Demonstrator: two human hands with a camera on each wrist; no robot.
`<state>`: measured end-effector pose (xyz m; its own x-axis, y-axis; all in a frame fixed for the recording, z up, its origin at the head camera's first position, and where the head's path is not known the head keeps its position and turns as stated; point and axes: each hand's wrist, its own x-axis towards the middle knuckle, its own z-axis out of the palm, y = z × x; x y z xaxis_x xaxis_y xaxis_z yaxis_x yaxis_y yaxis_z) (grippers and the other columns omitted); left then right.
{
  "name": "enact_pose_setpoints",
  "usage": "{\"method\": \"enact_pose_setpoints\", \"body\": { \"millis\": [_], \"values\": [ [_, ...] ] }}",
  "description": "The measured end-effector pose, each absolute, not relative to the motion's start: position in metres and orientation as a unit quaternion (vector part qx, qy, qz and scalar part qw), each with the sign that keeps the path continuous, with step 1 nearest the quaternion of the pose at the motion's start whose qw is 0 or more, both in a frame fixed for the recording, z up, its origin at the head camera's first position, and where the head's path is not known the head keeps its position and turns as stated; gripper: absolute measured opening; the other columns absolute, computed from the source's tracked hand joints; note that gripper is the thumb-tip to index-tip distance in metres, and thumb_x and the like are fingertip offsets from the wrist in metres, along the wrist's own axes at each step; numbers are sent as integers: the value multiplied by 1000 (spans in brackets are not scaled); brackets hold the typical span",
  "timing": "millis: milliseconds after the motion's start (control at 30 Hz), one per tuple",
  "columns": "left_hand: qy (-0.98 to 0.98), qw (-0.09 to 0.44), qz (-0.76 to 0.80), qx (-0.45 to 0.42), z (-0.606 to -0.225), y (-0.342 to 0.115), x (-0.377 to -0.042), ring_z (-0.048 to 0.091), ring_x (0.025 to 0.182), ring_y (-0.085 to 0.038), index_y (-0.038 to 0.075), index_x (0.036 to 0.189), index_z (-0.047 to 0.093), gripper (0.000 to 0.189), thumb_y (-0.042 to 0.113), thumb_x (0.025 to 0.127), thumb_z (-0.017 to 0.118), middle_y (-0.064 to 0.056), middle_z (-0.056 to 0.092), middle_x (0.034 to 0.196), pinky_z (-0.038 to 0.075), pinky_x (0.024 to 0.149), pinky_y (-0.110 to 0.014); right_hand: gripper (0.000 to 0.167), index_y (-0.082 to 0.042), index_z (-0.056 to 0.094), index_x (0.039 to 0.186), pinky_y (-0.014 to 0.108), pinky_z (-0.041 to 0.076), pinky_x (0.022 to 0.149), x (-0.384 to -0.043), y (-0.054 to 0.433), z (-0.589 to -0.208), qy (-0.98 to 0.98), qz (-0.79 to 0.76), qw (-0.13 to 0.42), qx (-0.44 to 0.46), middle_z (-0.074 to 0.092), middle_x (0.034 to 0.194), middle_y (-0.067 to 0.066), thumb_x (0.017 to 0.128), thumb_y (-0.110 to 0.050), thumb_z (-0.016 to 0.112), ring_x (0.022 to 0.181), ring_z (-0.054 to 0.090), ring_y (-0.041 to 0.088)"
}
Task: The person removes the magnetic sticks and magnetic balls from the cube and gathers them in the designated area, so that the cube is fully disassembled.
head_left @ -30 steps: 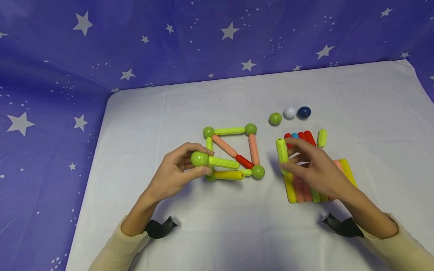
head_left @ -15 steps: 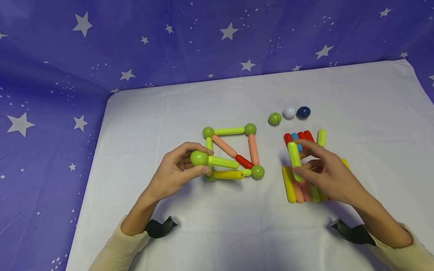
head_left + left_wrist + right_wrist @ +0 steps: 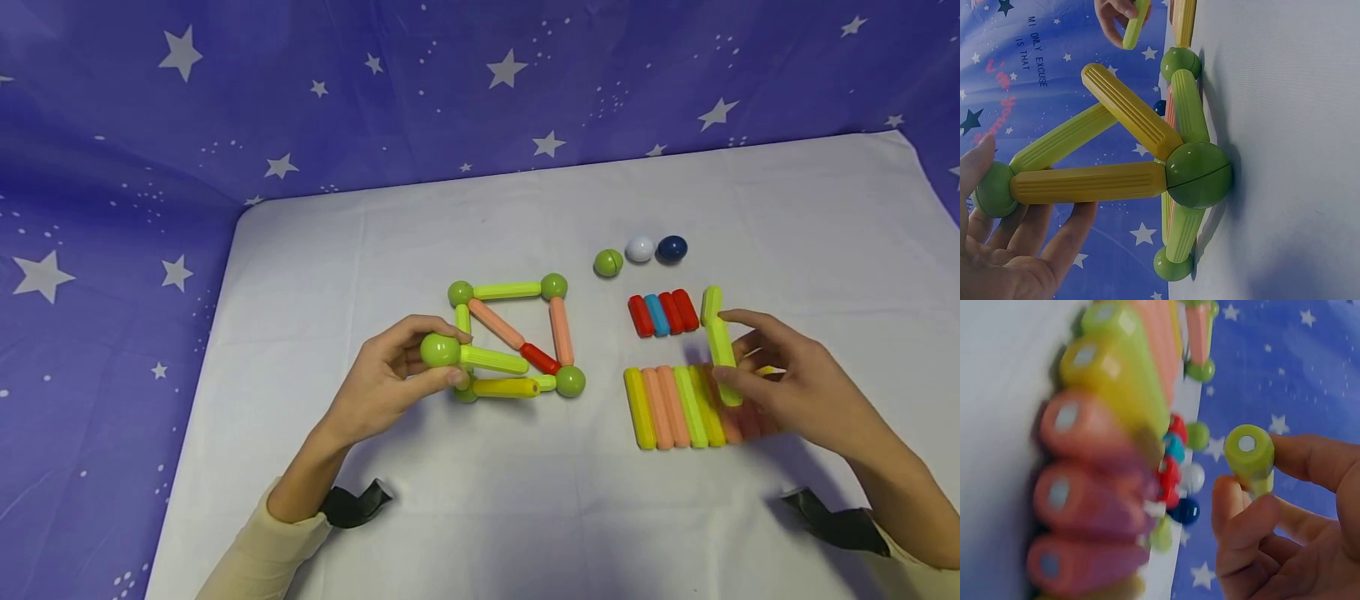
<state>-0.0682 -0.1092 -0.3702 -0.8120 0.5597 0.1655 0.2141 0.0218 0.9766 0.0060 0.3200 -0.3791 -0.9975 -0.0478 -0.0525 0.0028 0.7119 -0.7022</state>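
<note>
R-hand grip [image 3: 798,379] has a lime rod [image 3: 722,358] pinched over the long-rod row [image 3: 672,408]; if its end disc [image 3: 1246,444] is mag., dipping too low could tug the row askew. L-hand grip [image 3: 390,379] pinches a green ball [image 3: 440,350] above the frame's [image 3: 561,331] near-L corner; if it slackens, the yellow rod [image 3: 1091,183] beneath may tip from lopsided wt.

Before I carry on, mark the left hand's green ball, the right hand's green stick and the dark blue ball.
Held green ball [image 3: 439,350]: head view, its rounded middle.
Held green stick [image 3: 722,354]: head view, halfway along it.
Dark blue ball [image 3: 672,249]: head view, its rounded middle.
</note>
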Motion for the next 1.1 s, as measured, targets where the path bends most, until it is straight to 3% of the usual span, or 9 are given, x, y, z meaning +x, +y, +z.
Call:
{"method": "enact_pose_setpoints", "body": {
  "millis": [133, 300, 533, 800, 1100],
  "values": [
    [704, 134, 643, 271, -370, -109, -68, 66, 94, -25, 2, 119, 59, 38, -6, 85, 73, -13, 64, 118, 58, 81, -34, 60, -2, 47, 141, 14, 47, 60, 9, 338, -382, 936, -348, 43, 18, 61, 102, 18, 87, -7, 75, 75, 56, 3],
    [706, 134, 643, 264, -370, -110, -67, 66, 93, -25, 1, 120, 59, 38, -6, 85, 73, -13, 64, 118, 58, 80, -33, 59, 0, 47, 139, 24, 47, 50, 13, 355, -388, 952, -298, 49, 42, 62, 100, 22, 88, -11, 75, 73, 57, 12],
    [714, 137, 641, 248, -370, -111, -66, 67, 86, -25, 0, 120, 59, 38, -6, 85, 73, -16, 61, 109, 59, 73, -32, 57, 5, 47, 137, 25, 44, 47, 18, 371, -396, 958, -278, 53, 41, 62, 94, 23, 88, -5, 73, 68, 55, 10],
    [712, 144, 645, 238, -368, -110, -66, 69, 83, -27, -7, 120, 56, 40, -7, 84, 74, -17, 61, 107, 59, 70, -31, 54, 7, 44, 138, 27, 44, 43, 20, 381, -403, 955, -276, 94, 48, 58, 94, 23, 91, -4, 70, 66, 56, 18],
    [709, 142, 647, 242, -369, -110, -67, 67, 83, -26, 1, 120, 59, 39, -6, 85, 74, -16, 61, 107, 59, 71, -31, 52, 10, 40, 138, 28, 46, 45, 21, 388, -409, 948, -277, 148, 53, 57, 97, 24, 96, -7, 64, 67, 54, 21]
  ]
}}
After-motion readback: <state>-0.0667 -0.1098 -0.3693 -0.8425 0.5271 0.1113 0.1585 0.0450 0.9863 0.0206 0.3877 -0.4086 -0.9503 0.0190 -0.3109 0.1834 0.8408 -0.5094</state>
